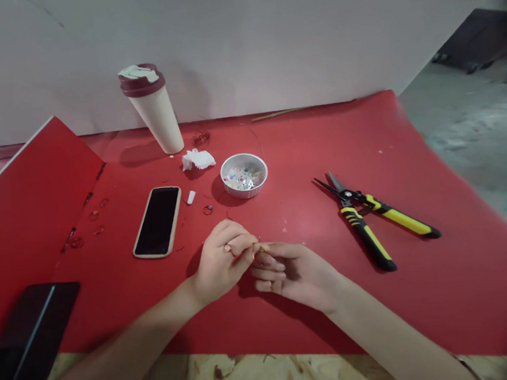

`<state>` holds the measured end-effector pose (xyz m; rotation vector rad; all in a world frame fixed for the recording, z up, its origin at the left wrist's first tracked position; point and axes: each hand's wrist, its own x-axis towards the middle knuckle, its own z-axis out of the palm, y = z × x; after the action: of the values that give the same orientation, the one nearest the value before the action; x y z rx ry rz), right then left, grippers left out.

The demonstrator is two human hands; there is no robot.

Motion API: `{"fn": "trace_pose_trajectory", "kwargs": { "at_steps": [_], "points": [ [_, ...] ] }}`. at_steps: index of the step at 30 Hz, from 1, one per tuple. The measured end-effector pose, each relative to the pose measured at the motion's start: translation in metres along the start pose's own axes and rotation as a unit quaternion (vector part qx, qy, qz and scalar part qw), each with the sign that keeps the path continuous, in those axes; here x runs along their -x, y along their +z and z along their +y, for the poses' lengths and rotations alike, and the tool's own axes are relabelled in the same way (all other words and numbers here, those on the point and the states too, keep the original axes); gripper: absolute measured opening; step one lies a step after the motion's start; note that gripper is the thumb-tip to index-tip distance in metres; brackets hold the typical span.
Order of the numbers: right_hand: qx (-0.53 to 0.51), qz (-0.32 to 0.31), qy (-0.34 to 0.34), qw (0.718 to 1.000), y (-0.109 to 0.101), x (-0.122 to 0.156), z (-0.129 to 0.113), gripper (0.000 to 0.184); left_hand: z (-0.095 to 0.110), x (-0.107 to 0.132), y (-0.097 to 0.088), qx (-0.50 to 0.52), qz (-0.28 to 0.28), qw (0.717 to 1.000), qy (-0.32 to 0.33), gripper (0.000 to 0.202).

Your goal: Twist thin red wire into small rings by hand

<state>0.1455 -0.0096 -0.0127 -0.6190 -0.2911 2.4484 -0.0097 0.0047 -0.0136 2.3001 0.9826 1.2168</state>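
Note:
My left hand [222, 261] and my right hand [294, 273] meet above the red mat [318, 303], their fingertips pinching a small piece of thin wire [260, 249]. The piece is too small to make out its shape. A white bowl of colourful beads [244, 176] stands ahead of my hands. To the right lie yellow-and-black handled snips [366, 221], open. A small wire ring [207, 210] lies nearest my left hand, and a black smartphone [157, 222] lies further left.
A cream tumbler with a maroon lid [152, 107] stands at the back, near a crumpled tissue [198, 159] and a tangle of wire [201, 138]. Several wire rings [93, 215] lie near a folded red board [26, 206]. A dark tablet [28, 340] sits lower left.

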Motion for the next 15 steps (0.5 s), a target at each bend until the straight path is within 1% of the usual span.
{"fn": "trace_pose_trajectory", "kwargs": {
  "at_steps": [2, 4, 7, 9, 15],
  "points": [
    [0.036, 0.022, -0.034, 0.999, 0.0003, 0.0003, -0.0001, 0.026, -0.0014, -0.0005, -0.0003, -0.023, 0.007, 1.000, 0.011, 0.015],
    [0.088, 0.057, -0.076, 0.992, 0.0008, 0.0008, 0.0000, 0.027, -0.0020, -0.0014, -0.0006, -0.042, 0.007, 0.999, 0.012, 0.015],
    [0.171, 0.133, -0.137, 0.967, 0.0024, 0.0013, 0.0004, 0.028, -0.0010, -0.0028, -0.0014, -0.050, 0.000, 0.999, -0.008, 0.016],
    [0.207, 0.175, -0.169, 0.947, 0.0038, 0.0014, 0.0009, 0.028, 0.0004, -0.0035, -0.0020, -0.056, 0.002, 0.998, -0.022, 0.015],
    [0.254, 0.217, -0.232, 0.913, 0.0064, -0.0003, 0.0072, 0.032, 0.0046, -0.0021, -0.0023, -0.086, 0.033, 0.996, -0.019, 0.019]
  ]
}}
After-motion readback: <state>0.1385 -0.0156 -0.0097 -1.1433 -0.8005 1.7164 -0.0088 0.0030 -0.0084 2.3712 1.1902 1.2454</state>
